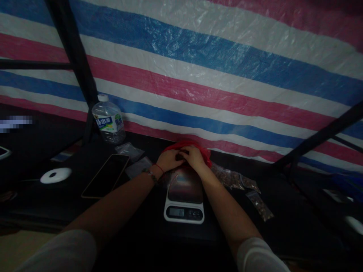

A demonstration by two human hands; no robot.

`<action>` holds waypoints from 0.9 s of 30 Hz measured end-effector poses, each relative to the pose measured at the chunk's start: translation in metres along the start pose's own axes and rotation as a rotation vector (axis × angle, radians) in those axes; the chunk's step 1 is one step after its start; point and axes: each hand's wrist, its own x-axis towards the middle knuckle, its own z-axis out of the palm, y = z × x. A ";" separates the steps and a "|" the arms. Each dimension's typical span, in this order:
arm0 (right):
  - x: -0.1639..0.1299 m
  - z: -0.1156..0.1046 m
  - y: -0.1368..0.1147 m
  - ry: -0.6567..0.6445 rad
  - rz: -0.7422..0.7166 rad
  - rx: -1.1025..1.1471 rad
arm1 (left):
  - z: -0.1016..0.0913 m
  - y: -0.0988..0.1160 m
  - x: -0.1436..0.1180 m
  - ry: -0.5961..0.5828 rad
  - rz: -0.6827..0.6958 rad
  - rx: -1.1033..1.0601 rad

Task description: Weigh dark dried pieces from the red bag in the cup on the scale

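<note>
Beyond the kitchen scale, my left hand and my right hand meet over a red plastic bag. The fingers of both are curled inward and nearly touch. Something dark brown shows between them, too small and dim to name. The scale has a white body, a bare metal plate and a lit display; its digits are hard to read. Several small clear bags with brown contents lie right of my right hand, and one more filled bag is nearer me. Flat clear bags rest by my left wrist.
A large clear bottle with a white cap stands at the back left. Nearer lies a dark-screened phone, with a white round device on its left. Black slanted frame bars flank the striped plastic sheet behind the black table.
</note>
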 end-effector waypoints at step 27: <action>0.000 -0.005 0.003 -0.037 -0.147 0.082 | -0.002 0.000 0.001 0.059 -0.091 -0.163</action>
